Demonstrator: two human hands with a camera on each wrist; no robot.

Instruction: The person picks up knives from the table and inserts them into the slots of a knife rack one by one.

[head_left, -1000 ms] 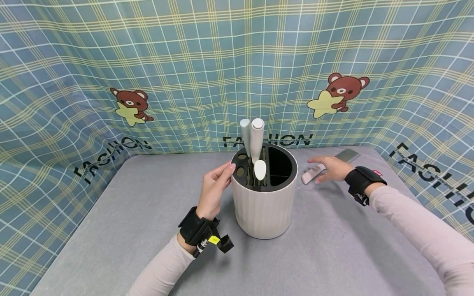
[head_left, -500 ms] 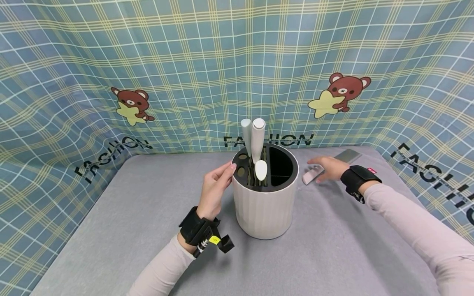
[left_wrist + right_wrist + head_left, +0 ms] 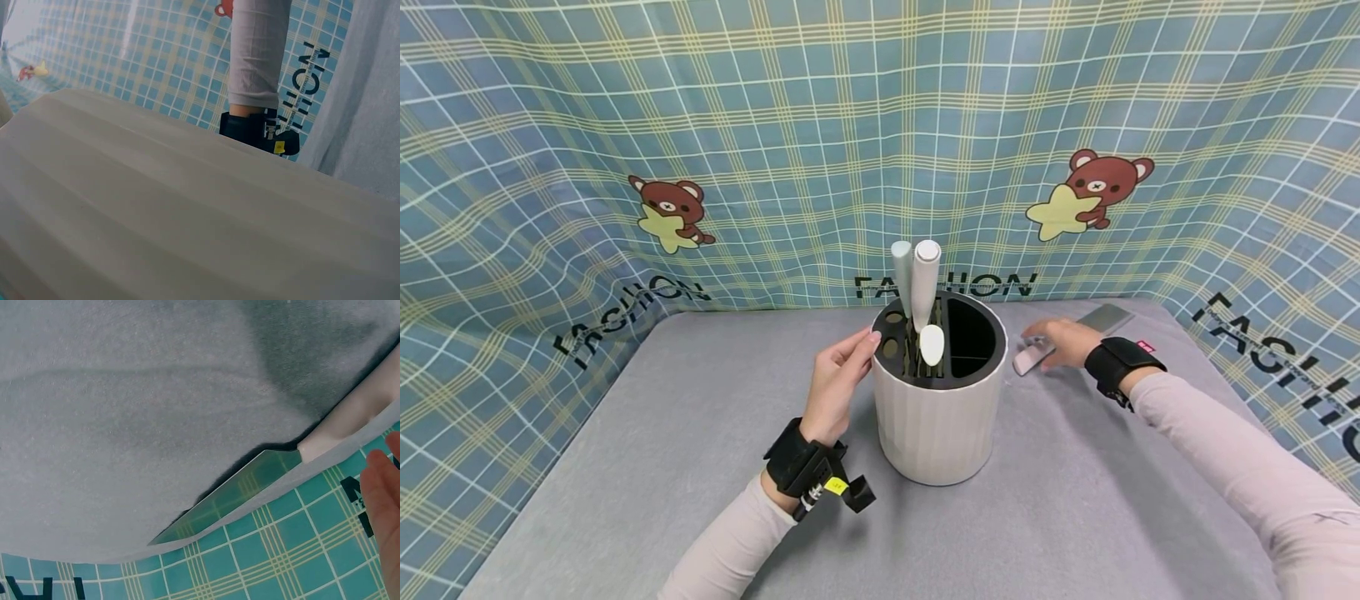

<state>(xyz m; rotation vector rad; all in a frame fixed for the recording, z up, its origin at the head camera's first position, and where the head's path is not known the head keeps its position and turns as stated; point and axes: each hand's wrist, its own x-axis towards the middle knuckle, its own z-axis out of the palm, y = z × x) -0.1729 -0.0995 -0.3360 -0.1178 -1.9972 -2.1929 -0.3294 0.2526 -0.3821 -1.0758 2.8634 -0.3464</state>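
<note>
A white ribbed knife holder (image 3: 936, 433) with a black slotted top stands in the middle of the head view; its wall fills much of the left wrist view. My left hand (image 3: 835, 379) holds its left edge, thumb at the rim. Two handles, a pale blue-green handle (image 3: 902, 275) and a white handle (image 3: 925, 283), rise from the slots, with a white rounded handle end (image 3: 932, 344) before them. At the right, a pale-handled kitchen knife (image 3: 237, 497) lies on the grey cloth. My right hand (image 3: 1066, 340) is over its handle, thumb and fingers spread on either side.
The grey cloth-covered table (image 3: 722, 400) meets a blue plaid curtain (image 3: 812, 167) behind and at both sides. The holder's wide black compartment (image 3: 972, 337) faces the right hand. Black wristbands carry small cameras.
My right hand has shifted slightly left along the knife's handle, which shows less beneath it. The left hand stays at the holder's rim.
</note>
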